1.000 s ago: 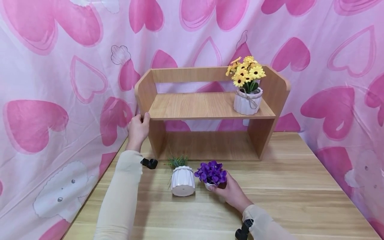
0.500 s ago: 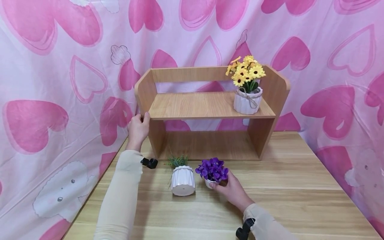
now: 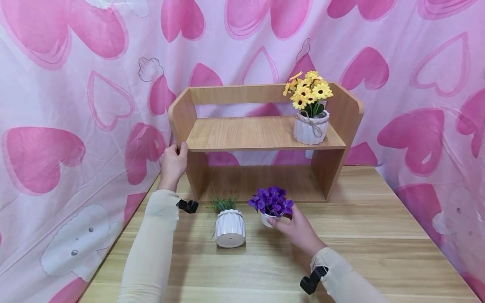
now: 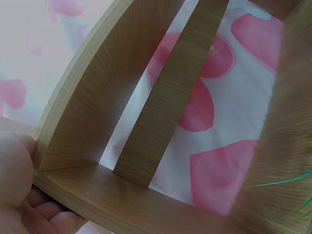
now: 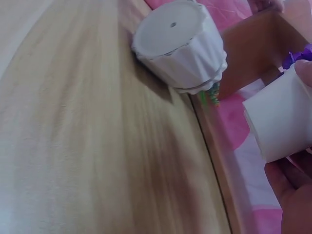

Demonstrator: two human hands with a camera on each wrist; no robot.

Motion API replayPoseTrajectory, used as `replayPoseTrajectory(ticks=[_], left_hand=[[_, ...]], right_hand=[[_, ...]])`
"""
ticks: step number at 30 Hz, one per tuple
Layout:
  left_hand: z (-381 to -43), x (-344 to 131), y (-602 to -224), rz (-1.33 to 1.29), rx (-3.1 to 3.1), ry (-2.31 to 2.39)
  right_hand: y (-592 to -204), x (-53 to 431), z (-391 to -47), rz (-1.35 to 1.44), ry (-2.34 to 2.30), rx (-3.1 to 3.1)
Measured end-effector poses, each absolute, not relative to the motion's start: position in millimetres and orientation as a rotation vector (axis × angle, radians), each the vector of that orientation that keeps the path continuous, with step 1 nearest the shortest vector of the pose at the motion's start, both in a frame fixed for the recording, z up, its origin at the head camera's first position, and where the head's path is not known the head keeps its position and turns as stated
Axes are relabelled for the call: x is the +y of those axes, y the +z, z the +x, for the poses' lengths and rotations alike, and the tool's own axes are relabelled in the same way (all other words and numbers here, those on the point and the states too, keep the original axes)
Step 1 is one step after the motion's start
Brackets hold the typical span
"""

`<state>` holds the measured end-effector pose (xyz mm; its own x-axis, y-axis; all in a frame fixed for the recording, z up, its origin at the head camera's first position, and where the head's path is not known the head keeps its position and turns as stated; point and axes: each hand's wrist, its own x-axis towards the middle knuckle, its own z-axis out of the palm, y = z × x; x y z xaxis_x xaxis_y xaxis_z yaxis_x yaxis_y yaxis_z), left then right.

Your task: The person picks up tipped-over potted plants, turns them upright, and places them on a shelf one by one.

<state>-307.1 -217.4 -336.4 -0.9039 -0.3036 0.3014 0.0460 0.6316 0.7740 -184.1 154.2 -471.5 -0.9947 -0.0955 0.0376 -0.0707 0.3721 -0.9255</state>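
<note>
My left hand grips the left side panel of the wooden shelf, thumb at the front edge by the upper board; in the left wrist view its fingers curl under the panel's edge. My right hand holds a small white pot of purple flowers up off the table, thumb on the near side of the pot. In the right wrist view the smooth white wall of this flowerpot shows between thumb and fingers. Left of it, a ribbed white pot with green sprigs lies on its side, base toward me.
A white pot of yellow flowers, tied with twine, stands at the right end of the upper board. The shelf's lower board lies behind the purple flowers. A heart-patterned curtain surrounds the wooden table at the back and sides.
My right hand has lifted the pot of purple flowers and carried it slightly forward and to the right, toward the shelf. My left hand keeps its grip on the shelf.
</note>
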Motion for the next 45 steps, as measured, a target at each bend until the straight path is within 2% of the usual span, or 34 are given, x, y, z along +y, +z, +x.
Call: replayPoseTrajectory(ticks=[45], left_hand=[[-308.5, -217.4, -339.4, 0.185, -2.426, -1.12]], right_hand=[[-356.2, 154.3, -228.5, -0.353, -1.742, 2.711]])
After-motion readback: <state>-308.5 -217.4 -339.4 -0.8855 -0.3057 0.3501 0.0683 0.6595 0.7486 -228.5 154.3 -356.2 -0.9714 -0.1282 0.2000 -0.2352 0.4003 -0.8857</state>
